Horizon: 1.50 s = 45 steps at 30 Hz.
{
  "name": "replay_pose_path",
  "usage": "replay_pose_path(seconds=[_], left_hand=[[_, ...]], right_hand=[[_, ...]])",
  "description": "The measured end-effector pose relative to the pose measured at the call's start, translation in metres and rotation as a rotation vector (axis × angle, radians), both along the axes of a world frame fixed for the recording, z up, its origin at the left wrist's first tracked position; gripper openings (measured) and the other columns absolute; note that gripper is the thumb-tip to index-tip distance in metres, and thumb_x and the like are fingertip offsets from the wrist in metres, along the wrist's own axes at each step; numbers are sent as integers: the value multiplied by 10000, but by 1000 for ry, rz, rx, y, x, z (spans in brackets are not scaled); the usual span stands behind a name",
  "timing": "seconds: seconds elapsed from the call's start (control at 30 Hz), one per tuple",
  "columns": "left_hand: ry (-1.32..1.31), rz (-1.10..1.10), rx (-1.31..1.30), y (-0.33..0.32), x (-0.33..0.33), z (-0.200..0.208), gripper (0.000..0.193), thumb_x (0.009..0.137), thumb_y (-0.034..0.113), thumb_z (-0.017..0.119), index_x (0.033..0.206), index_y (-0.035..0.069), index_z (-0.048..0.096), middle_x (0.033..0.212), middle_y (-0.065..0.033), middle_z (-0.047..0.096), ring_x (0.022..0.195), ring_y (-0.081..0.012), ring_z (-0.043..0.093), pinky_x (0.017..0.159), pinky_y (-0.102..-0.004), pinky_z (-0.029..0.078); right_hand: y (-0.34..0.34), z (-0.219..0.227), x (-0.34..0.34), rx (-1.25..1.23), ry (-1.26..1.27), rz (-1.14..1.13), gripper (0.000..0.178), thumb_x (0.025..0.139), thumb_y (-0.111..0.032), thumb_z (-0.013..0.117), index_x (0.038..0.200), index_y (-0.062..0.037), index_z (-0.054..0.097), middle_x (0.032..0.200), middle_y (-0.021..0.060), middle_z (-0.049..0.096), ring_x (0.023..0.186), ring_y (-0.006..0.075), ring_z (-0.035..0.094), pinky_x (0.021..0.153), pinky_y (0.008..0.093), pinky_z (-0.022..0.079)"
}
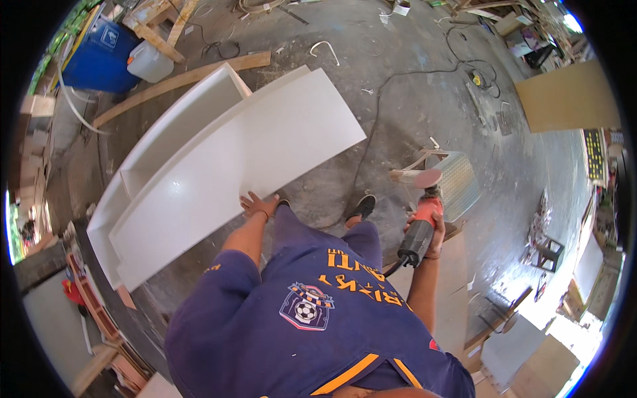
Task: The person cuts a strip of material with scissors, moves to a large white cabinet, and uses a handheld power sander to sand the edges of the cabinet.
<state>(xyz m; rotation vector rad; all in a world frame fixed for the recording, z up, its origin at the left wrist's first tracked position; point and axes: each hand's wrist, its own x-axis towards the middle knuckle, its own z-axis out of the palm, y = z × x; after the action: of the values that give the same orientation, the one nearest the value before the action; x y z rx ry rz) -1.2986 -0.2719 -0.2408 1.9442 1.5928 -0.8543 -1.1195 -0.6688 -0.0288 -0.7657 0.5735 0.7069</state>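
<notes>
Head view: your left hand lies flat, fingers spread, on the white cabinet at frame centre-left; your right hand grips the sander. Steady the panel, then bring the disc over.

Under your left hand the white cabinet panel looks smooth and glossy, a painted or laminated board catching the light. The angle grinder in your right hand has a red and dark grey matt plastic body. The floor is rough, dusty grey concrete, and the plank beyond the cabinet is bare unfinished wood.
</notes>
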Motion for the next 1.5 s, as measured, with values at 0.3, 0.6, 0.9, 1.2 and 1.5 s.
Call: replay_pose_path(seconds=[0.3, 0.6, 0.9, 1.2, 1.5], left_hand=[[-296, 346, -98, -56, 91, 1, 1089, 668, 687, 599, 1440, 97, 107, 1476, -223, 56, 1358, -377, 126, 1070, -489, 249], [-214, 306, -7, -40, 167, 5, 1079, 678, 630, 636, 1448, 153, 51, 1495, -152, -75, 1380, -336, 20, 1065, -550, 208], [-73, 517, 27, 28, 195, -34, 1349, 513, 744, 670, 1427, 142, -119, 1446, -236, -200, 1342, -420, -147, 1058, -592, 61], [208, 404, -90, 36, 214, -27, 1551, 371, 831, 655, 1362, 73, -266, 1395, -307, -253, 1297, -485, -209, 1040, -605, -9], [181, 432, -86, 31, 210, -26, 1574, 353, 807, 688, 1360, 65, -267, 1390, -307, -265, 1291, -486, -225, 1040, -604, -13]], right_hand=[[-12, 26, 118, -10, 50, 233, 481, 760, -375, 607, 965, 44, 492, 770, 148, 592, 654, 246, 617, 609, 359, 551], [39, 1, 215, -276, 115, 674, 384, 748, -324, 621, 908, 13, 528, 734, 153, 608, 569, 237, 616, 523, 349, 551], [108, -40, 276, -437, 258, 1125, 348, 732, -278, 665, 904, -5, 535, 748, 94, 592, 623, 194, 625, 545, 295, 529], [134, -105, 300, -471, 335, 1284, 410, 711, -314, 674, 943, -13, 517, 725, 114, 595, 563, 207, 615, 503, 315, 535], [148, -121, 300, -444, 439, 1327, 379, 715, -303, 664, 950, -45, 517, 726, 127, 608, 570, 209, 619, 506, 306, 519]])
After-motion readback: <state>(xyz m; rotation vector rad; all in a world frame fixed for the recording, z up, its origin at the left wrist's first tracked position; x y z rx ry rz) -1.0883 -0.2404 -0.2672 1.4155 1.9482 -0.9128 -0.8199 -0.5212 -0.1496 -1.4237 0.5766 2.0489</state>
